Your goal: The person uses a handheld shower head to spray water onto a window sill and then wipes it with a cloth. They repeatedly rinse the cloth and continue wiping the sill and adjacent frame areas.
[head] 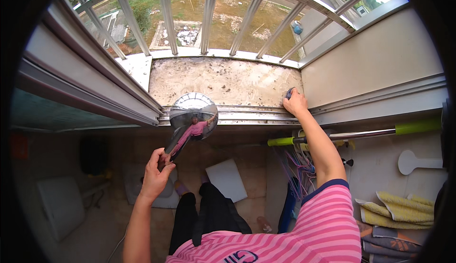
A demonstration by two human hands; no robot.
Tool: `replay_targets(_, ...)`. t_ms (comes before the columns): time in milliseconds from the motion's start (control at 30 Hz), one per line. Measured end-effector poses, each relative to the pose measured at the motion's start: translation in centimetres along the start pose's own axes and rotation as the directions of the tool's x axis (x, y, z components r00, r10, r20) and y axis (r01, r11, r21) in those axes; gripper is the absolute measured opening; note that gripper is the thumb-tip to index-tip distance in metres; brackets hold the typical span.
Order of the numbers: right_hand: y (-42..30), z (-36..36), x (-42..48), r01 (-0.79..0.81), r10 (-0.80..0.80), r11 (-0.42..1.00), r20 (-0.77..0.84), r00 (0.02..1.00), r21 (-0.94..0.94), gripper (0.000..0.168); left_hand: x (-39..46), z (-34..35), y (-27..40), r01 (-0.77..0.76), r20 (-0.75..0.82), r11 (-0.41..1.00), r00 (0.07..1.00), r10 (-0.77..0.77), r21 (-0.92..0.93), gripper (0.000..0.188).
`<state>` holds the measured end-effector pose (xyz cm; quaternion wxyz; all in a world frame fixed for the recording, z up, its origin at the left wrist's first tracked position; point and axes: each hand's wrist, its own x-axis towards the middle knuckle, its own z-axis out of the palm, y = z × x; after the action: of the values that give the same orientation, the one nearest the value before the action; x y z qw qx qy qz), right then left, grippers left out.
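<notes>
My left hand (156,174) grips the handle of a round, mirror-bright chrome tool (194,117), which looks like a hand-held shower head. Its head hangs over the near edge of the windowsill and the metal sliding-window track (249,115), and its domed surface reflects a figure in pink. At the right end of the dirty stone-like windowsill (228,81), my right hand (296,102) presses a small dark blue-grey cloth or scrubber (289,92), mostly hidden by my fingers. Dark specks and crumbs of dirt are scattered over the sill, with paler smears towards the right.
Metal window bars (210,17) stand beyond the sill. At left is a sliding window frame (96,70). A green-gripped pole (345,135), several hangers (301,167) and yellow towels (402,209) are at right. Below are a squat toilet (131,188) and a white panel (227,180).
</notes>
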<state>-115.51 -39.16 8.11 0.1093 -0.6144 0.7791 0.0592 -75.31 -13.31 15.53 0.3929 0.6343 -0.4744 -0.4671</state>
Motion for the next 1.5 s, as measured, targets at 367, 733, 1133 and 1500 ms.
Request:
replay_targets(367, -28.1, 5.4, -2.8, 0.296, -0.21, 0.471, -0.22, 0.953, 0.831, 0.032, 0.7, -1.3, 0.3, -0.067, -0.12, 0.998, 0.99, 0.068, 0.014, 0.033)
replay_targets(733, -19.8, -4.9, -1.0, 0.533, -0.291, 0.154, -0.478, 0.829, 0.832, 0.024, -0.5, -2.2, -0.6, -0.047, -0.17, 0.998, 0.984, 0.053, 0.034, 0.035)
replay_targets(1133, -15.7, 2.4, 2.7, 0.115, -0.026, 0.93, -0.249, 0.968, 0.348, 0.046, -0.9, -2.2, -1.7, -0.066, -0.145, 0.995, 0.986, 0.076, 0.072, 0.038)
replay_targets(1500, -35.3, 2.3, 0.2, -0.29, -0.477, -0.042, 0.236, 0.847, 0.956, 0.031, -1.4, -1.7, -1.9, -0.053, -0.181, 0.994, 0.981, 0.069, 0.091, 0.037)
